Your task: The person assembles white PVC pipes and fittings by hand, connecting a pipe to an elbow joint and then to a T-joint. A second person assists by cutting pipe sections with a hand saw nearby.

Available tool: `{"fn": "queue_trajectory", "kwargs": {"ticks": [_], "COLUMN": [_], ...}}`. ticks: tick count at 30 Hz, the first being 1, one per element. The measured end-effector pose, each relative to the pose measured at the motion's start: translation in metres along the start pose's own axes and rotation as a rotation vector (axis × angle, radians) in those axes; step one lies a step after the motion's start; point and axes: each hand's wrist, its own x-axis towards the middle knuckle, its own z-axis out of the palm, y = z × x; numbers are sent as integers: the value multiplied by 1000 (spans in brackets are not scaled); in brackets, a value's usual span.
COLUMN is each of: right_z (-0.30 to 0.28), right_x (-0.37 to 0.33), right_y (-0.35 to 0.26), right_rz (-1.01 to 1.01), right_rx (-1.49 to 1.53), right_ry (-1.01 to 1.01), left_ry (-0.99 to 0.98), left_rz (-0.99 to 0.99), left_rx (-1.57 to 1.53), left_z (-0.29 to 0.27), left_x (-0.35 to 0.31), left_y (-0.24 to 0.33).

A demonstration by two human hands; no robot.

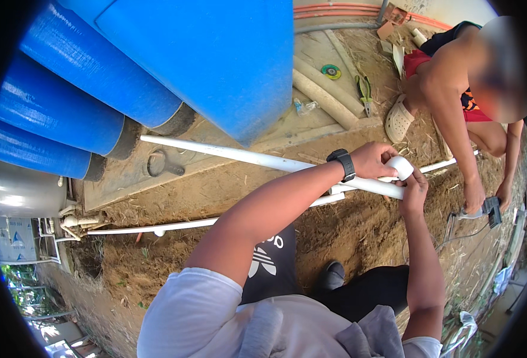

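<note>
A long white plastic pipe (233, 153) slants from the blue tanks toward my hands, passing under my left wrist. My left hand (372, 160), with a black watch at the wrist, is closed with its fingers on a white rounded pipe fitting (400, 167) just above the pipe's near end. My right hand (414, 190) is closed at the fitting's right side, beside the pipe end; its fingertips are partly hidden. Whether the fitting touches the pipe, I cannot tell. Below my hands, another white pipe (183, 225) runs along the dug soil.
Blue cylinders (84, 59) and a large blue tank (216, 53) stand at upper left. At right, a co-worker crouches, both hands on a corded power tool (487, 210). Green-handled pliers (365, 95), a round disc (331, 71) and a thick beige pipe (323, 95) lie beyond.
</note>
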Motion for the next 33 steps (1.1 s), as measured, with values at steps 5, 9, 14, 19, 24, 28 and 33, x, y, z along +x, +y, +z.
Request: {"fn": "queue_trajectory", "kwargs": {"ticks": [5,9,14,19,24,28,33], "right_z": [-5,12,10,10,5,5,4], "right_x": [-3,-12,-4,1,6,3,5], "right_y": [-8,-19,-9,-8,-6,-12,-8], "right_rz": [-24,-17,-31,32,64,108,67], "right_rx": [56,137,-10,-33,-89,-87,-101], "right_ry": [-15,-14,103,123,126,142,138], "left_ry": [51,367,290,-377,-599,-797,-906], "left_rz": [-16,2,-1,33,71,-62,-51], "left_rx": [-93,19,-227,-870,-720,-723,-715], "left_z": [6,-12,-44,-62,-45,-32,-20], "left_x": [1,-4,-16,-45,-61,-77,-94], "left_y": [31,32,36,67,105,138,163]}}
